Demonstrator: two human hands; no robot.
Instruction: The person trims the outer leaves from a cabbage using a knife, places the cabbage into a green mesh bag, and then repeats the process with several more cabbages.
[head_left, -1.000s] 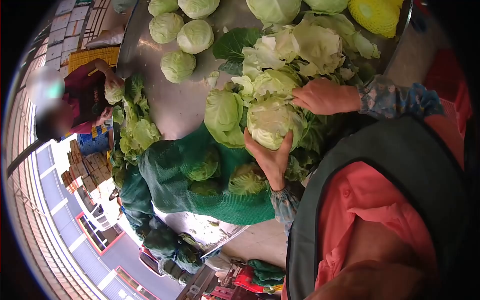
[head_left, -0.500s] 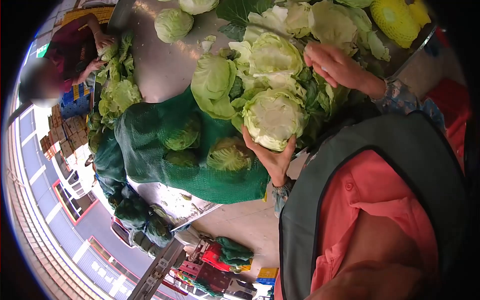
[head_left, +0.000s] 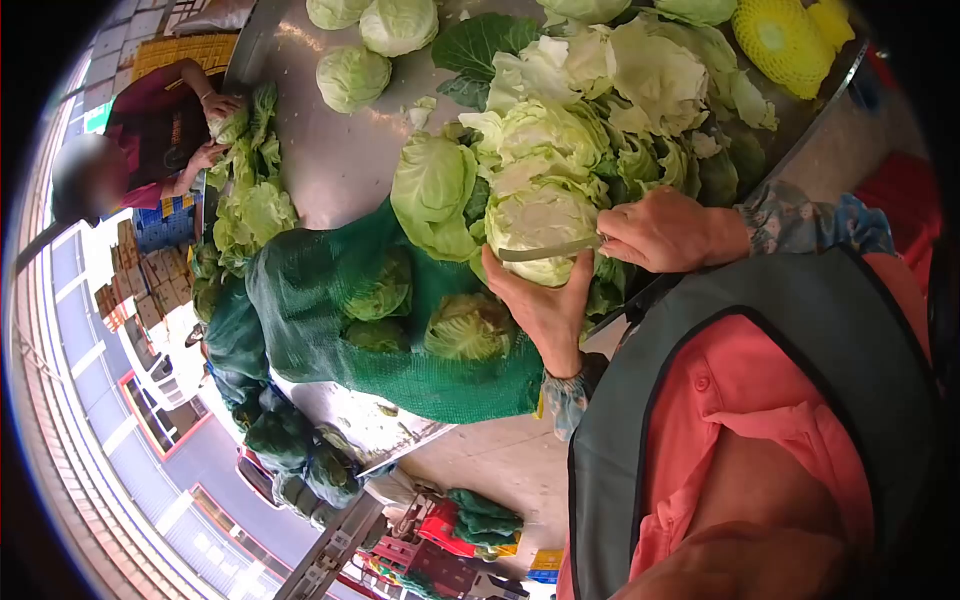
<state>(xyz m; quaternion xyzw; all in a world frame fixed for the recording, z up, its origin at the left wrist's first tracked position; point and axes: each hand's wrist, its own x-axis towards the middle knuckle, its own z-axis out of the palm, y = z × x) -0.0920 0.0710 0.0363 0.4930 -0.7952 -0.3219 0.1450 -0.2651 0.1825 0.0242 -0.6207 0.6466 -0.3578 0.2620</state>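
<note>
My left hand cups the near side of a cabbage head, thumb and fingers spread around its edge. In my right hand is a knife, its narrow, slightly curved blade lying across the cabbage's near part, close to my left thumb. The handle is mostly hidden in the fist. Another trimmed cabbage touches the held one on its far side. A paler green cabbage sits to the left, and loose outer leaves are heaped beyond.
A green mesh bag with several cabbages lies left of my left hand. More cabbages rest on the metal table. Yellow foam netting is at the far right corner. A co-worker handles leafy cabbage at the left.
My right hand has come down from above the leaves to the held cabbage, and the knife blade now shows against it. My left hand keeps its hold. The view has shifted slightly.
</note>
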